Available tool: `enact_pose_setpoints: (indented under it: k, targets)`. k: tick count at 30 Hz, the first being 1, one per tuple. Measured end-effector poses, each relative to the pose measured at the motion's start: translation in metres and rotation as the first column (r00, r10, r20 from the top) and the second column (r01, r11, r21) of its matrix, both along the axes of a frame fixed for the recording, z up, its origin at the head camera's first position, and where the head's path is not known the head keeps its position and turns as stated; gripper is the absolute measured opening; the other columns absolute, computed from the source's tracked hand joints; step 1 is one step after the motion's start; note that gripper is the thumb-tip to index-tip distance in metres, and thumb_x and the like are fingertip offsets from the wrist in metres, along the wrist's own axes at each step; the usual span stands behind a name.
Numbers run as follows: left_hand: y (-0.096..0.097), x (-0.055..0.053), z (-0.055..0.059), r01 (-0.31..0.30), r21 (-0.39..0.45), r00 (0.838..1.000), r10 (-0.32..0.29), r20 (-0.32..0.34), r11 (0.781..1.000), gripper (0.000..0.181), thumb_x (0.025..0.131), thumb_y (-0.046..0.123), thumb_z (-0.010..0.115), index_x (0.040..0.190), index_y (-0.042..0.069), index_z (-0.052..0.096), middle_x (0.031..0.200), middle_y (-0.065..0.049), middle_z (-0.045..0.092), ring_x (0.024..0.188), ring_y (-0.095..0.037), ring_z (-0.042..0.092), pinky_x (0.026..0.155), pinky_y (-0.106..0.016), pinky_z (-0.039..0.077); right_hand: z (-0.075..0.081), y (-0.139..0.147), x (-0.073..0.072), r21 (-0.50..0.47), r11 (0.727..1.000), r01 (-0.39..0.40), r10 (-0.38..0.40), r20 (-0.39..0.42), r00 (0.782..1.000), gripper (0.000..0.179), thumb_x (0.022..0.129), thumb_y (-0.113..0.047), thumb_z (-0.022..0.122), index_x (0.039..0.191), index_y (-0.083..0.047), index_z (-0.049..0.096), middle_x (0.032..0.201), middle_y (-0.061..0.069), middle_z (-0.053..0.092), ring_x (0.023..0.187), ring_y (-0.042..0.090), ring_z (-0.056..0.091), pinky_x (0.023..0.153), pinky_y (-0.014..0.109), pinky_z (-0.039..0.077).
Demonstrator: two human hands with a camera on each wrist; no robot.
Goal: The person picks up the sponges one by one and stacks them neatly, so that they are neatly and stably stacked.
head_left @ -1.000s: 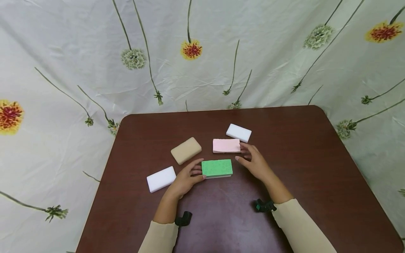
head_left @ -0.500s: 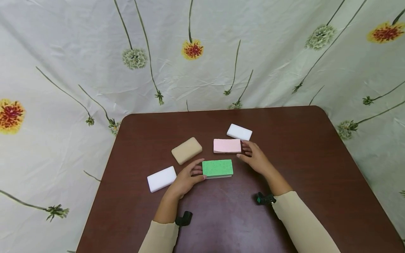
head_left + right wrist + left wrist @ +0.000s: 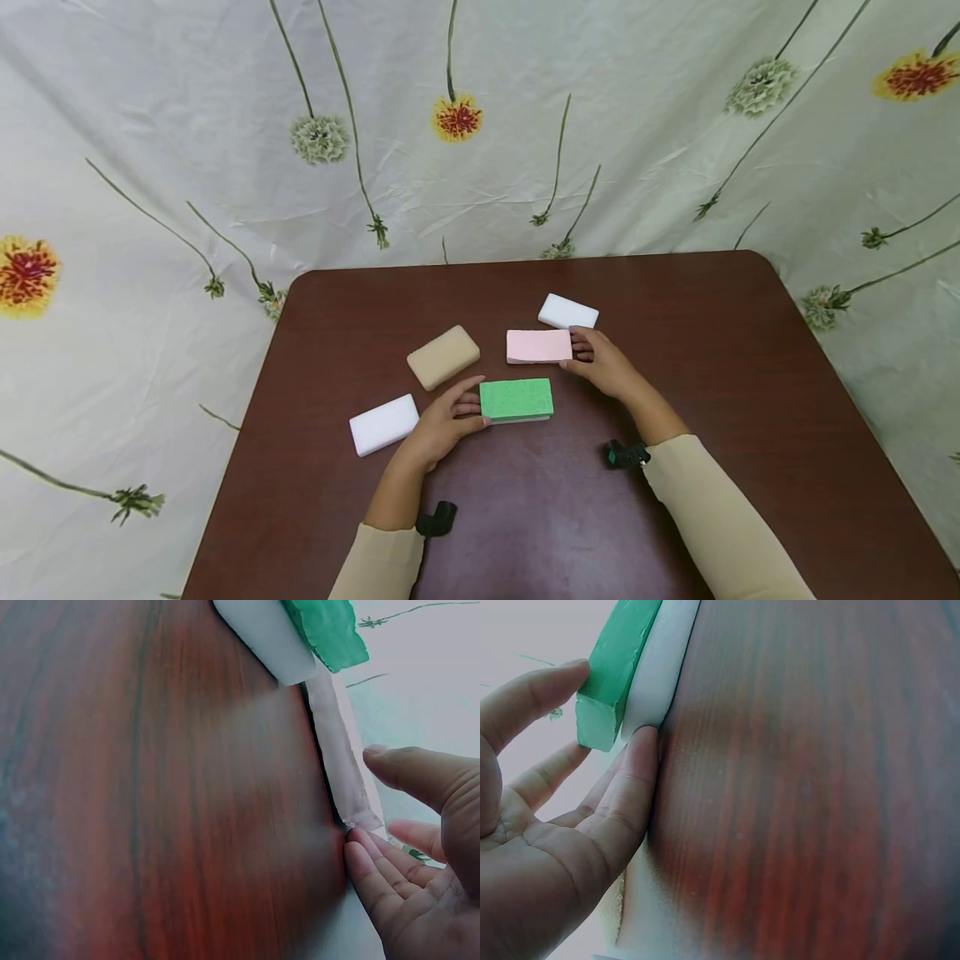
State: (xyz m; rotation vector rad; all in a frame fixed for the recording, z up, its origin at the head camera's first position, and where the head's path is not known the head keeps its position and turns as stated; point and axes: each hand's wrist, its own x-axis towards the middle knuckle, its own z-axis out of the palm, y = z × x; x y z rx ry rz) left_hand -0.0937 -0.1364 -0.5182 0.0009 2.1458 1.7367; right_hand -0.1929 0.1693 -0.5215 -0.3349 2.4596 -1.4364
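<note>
A green block (image 3: 516, 398) lies on top of a white block (image 3: 660, 660), so that only a thin strip of the white one shows in the head view. My left hand (image 3: 442, 423) is at the left end of this stack, its fingertips (image 3: 640, 750) right at the blocks. Behind the stack lies a pink block (image 3: 538, 346). At its right end is my right hand (image 3: 606, 365), fingers loosely bent. In the right wrist view the lower fingertips (image 3: 358, 851) come up to the pink block's end, and the thumb stands apart from it.
Another white block (image 3: 384, 425) lies left of my left hand, and a beige block (image 3: 443, 357) behind that hand. One more white block (image 3: 567, 311) sits behind the pink one. The brown table (image 3: 750, 375) ends at a flower-print cloth (image 3: 637, 125).
My right hand has shifted slightly forward and closed in on the pink block's right end, its thumb moving up from lower down. My left hand and the blocks stay put.
</note>
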Motion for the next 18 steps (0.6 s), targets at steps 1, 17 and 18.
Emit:
enact_pose_setpoints:
  k: [1,17,18]
  targets:
    - [0.0001,0.0003,0.0001,-0.003,0.000,1.000,0.003,0.000,1.000,0.071,0.088,0.011,0.077,0.151,0.024,0.047,0.129,-0.011,0.059,0.119,-0.023,0.060,0.096,-0.037,0.051,0.0000,-0.0006,-0.0005,0.004,1.000,-0.002,0.002,-0.001,1.000,0.068,0.095,-0.011,0.071,0.151,0.005,0.037,0.143,0.029,0.046,0.131,0.044,0.051,0.111,0.054,0.043]
    - [0.0002,0.0019,0.0015,-0.002,0.003,1.000,0.002,0.004,1.000,0.071,0.089,0.012,0.076,0.152,0.024,0.046,0.130,-0.011,0.058,0.121,-0.024,0.060,0.096,-0.037,0.051,0.0021,-0.0092,-0.0021,0.060,0.998,-0.006,0.008,-0.031,0.999,0.061,0.091,-0.005,0.072,0.145,0.007,0.044,0.132,0.027,0.049,0.121,0.040,0.054,0.106,0.052,0.046]
    - [0.0002,0.0019,0.0017,-0.002,0.003,1.000,0.002,0.005,1.000,0.071,0.089,0.012,0.076,0.152,0.024,0.046,0.130,-0.012,0.058,0.121,-0.024,0.060,0.096,-0.037,0.050,0.0020,-0.0095,-0.0018,0.065,0.998,-0.006,0.008,-0.034,0.999,0.061,0.091,-0.005,0.072,0.144,0.007,0.044,0.132,0.027,0.049,0.121,0.040,0.054,0.106,0.052,0.046]
